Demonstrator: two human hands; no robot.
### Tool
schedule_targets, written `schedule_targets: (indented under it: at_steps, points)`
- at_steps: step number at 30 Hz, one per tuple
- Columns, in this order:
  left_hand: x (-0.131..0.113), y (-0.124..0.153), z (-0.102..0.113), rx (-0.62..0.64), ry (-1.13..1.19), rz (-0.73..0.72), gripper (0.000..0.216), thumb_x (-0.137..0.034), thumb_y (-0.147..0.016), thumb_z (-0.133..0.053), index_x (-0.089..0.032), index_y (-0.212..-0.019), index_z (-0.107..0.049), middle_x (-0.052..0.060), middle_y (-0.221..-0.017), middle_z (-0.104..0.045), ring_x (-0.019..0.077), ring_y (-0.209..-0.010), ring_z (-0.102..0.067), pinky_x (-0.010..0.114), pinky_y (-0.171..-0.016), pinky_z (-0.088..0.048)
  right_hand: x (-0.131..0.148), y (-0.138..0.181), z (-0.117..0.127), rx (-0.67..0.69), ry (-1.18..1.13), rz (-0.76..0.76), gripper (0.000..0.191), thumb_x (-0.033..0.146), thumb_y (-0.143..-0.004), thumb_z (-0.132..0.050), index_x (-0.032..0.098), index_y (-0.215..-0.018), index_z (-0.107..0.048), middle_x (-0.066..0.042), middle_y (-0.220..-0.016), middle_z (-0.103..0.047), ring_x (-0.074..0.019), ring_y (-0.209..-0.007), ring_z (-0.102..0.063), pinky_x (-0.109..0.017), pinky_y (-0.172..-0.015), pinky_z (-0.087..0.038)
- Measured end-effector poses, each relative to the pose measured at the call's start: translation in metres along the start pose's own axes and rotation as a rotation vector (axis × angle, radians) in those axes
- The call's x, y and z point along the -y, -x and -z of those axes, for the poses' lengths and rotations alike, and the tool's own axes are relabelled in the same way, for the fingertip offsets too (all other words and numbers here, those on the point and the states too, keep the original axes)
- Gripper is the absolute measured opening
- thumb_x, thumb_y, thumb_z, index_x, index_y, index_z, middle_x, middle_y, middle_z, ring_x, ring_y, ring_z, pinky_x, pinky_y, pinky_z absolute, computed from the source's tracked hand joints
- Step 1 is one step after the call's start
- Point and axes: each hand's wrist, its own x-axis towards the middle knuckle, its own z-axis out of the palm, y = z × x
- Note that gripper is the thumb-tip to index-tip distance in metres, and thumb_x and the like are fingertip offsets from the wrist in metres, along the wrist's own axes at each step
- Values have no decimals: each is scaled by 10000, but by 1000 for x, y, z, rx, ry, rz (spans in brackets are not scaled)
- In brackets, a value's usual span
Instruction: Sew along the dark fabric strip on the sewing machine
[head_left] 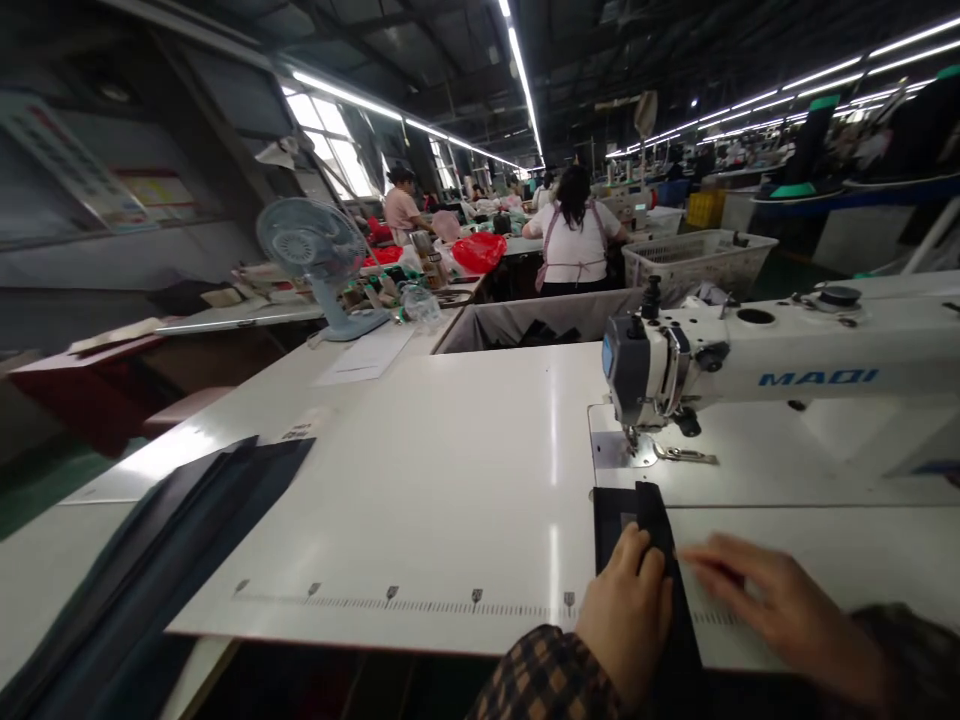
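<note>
Two hands low at 5 o'clock: left hand (pixel 626 610) with fingers curled down on the black fabric strip (pixel 651 520), right hand (pixel 772 605) flat, fingers extended along its right edge, strip on the white table (pixel 450 480) just short of the MAQI sewing machine (pixel 750 370) at 12 o'clock, dark fabric stack (pixel 187 530) at 8 o'clock.

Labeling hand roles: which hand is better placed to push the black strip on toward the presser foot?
Left, probably. The left hand rests on the black strip, straight behind the presser foot; the right hand only touches its edge with fingertips.
</note>
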Motion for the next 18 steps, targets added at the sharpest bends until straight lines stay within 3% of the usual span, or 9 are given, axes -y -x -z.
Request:
schedule_targets:
  at_steps: [3, 5, 7, 9, 12, 18]
  points:
    - [-6, -9, -1, 29, -48, -8, 159, -143, -811, -401, -195, -933, -488, 58, -1121, -499, 197, -1062, -495, 293, -716, -543, -18, -38, 9, 95, 24, -46, 209, 297, -868, -419, 197, -1044, -473, 12, -834, -514, -91, -659, -498, -221, -618, -436]
    - [-8, -14, -1, 60, -110, 15, 134, -148, -824, -377, -206, -860, -492, 40, -1023, -528, 205, -980, -538, 302, -581, -556, -24, -60, 11, 120, 79, -54, 118, 281, -811, -496, 210, -902, -520, 25, -790, -500, -99, -640, -481, -237, -606, -405]
    - [-9, -19, -1, 61, -142, 30, 139, -138, -825, -368, -200, -807, -491, 32, -956, -539, 208, -933, -550, 313, -546, -552, -20, -70, 11, 141, 128, -41, 39, 252, -779, -524, 217, -796, -530, 27, -776, -498, -124, -687, -477, -261, -620, -369]
    - [-8, -21, -4, 23, -126, 28, 139, -117, -804, -398, -183, -866, -503, 41, -996, -540, 208, -958, -530, 350, -674, -550, -11, -71, 10, 151, 170, -28, 53, 211, -795, -479, 220, -778, -529, 16, -794, -503, -154, -767, -470, -286, -652, -339]
    - [-6, -24, -10, -39, -111, -3, 303, -106, -785, -425, -133, -1084, -463, 81, -1169, -491, 230, -1094, -447, 396, -898, -458, -3, -66, 8, 163, 185, -44, 129, 186, -826, -410, 221, -795, -530, 3, -829, -511, -169, -818, -463, -296, -665, -320]
    - [-4, -25, -19, -53, -142, 15, 334, -103, -784, -409, -131, -1107, -489, 65, -1232, -477, 249, -1140, -414, 399, -920, -448, -27, -74, 9, 219, 55, -203, 81, 301, -779, -514, 233, -772, -558, 57, -631, -518, -96, -551, -455, -220, -503, -331]
